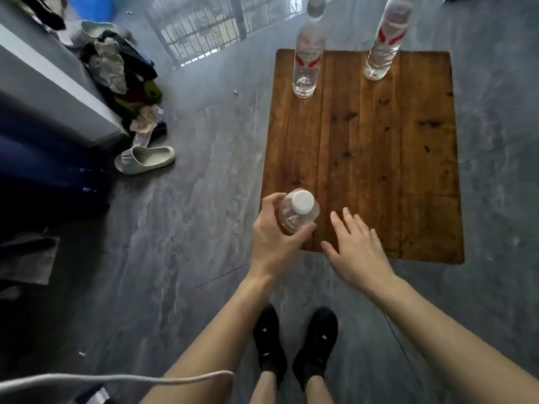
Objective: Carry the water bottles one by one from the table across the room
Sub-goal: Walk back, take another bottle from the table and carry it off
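The left hand [272, 243] is curled around the shoulder of a clear water bottle [297, 212] with a white cap, thumb on the near side and fingers wrapped over the far left side, so the bottle is gripped just below its neck. The bottle is seen from almost straight above, at the near left corner of the wooden table [379, 158]; whether its base rests on the wood or is lifted clear cannot be told from this angle. The left forearm runs bare from the lower middle of the view up to the wrist, nearly straight. The right hand [357, 252] is flat and open, palm down, fingers spread and pointing toward the far left, holding nothing; it sits just beside the gripped bottle, over the near edge of the table, without touching the bottle. Its forearm comes in from the lower right corner. Below the arms, two feet in black shoes [294, 345] stand on the grey marbled floor [189, 228] close to the table's near edge. On the far side of the table stand two more upright bottles with red-and-white labels, the far left bottle [307, 53] and the far right bottle [385, 45], well apart. To the left, on the floor, lie a pale slipper [145, 163] and a heap of clothes [125, 80].
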Available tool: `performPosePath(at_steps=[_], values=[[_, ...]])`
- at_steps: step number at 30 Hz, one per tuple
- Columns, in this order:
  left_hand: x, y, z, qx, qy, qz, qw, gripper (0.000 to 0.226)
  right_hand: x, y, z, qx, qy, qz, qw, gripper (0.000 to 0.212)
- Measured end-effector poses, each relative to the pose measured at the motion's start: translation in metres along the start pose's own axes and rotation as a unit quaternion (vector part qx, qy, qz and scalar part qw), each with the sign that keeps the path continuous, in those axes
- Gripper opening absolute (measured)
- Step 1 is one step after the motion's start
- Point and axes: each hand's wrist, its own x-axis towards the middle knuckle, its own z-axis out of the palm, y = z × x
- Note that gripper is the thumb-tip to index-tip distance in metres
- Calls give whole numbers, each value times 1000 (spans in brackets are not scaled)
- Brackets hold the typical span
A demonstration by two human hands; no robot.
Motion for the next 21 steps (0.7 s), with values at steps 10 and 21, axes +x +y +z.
performPosePath(at_steps=[10,21], values=[[11,3,-15,11,-38,70,997,71,-3,-2,-15,18,-1,-29,999,69],[-31,170,-92,-52,-114,201,972,65,-72,-1,-100,337,-43,1,940,47]])
